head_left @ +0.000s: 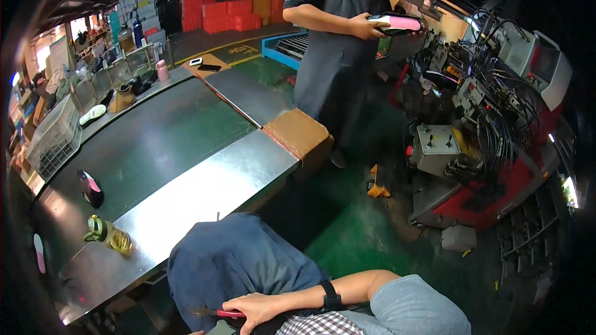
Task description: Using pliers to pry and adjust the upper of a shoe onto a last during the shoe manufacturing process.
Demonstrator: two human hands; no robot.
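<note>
Where a long bench (161, 130) runs off to my left, a cabled machine (481, 205) fills the right.

Between them, a co-worker (332, 68) in dark apron, standing, a pink-soled shoe (397, 23) in their hands. Dark blue cloth (242, 254) humped just in front of me, near the bench's edge. White wire basket (56, 139) at the bench's far left; green-lidded bottle (112, 236) on the metal strip, a dark-and-pink shoe (90, 187) just beyond. My right hand (257, 309), black band (330, 296) at the wrist, fingers closed round the red handle of a pincer-like tool (231, 314); its metal head points left, low over the blue cloth, touching or not I can't tell. Left hand (198, 333): a sliver at the lower edge, finger state can't be told.
</note>
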